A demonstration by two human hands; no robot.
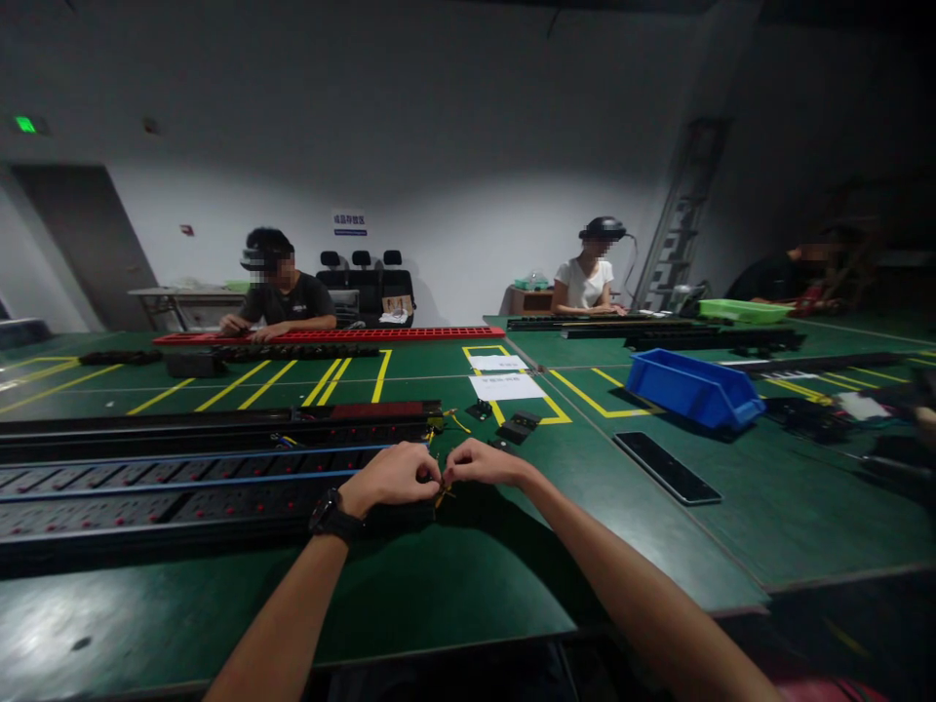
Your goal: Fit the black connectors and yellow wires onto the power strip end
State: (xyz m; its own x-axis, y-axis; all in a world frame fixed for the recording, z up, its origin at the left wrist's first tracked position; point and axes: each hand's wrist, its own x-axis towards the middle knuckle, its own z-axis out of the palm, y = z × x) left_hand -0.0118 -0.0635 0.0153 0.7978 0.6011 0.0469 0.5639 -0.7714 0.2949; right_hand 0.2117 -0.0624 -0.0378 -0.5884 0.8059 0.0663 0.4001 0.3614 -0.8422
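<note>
My left hand (391, 475), with a black watch on its wrist, is closed in a pinch at the right end of a long black power strip (219, 509). Facing it, my right hand (484, 462) pinches too, its fingertips nearly touching the left ones. Thin yellow wires (442, 499) stick out between and below the fingertips; how each finger grips them is partly hidden. Red dots and sockets line the strip, and blue edging (182, 486) runs along it. Behind it lies another dark strip (351, 432) with loose yellow wire ends (459, 421).
Small black brackets (519, 426) lie beyond my hands, near white paper sheets (506, 387). To the right are a phone-like black slab (667, 468) and a blue bin (693, 390). A long red rail (409, 333) crosses the far side, where co-workers (285, 297) sit.
</note>
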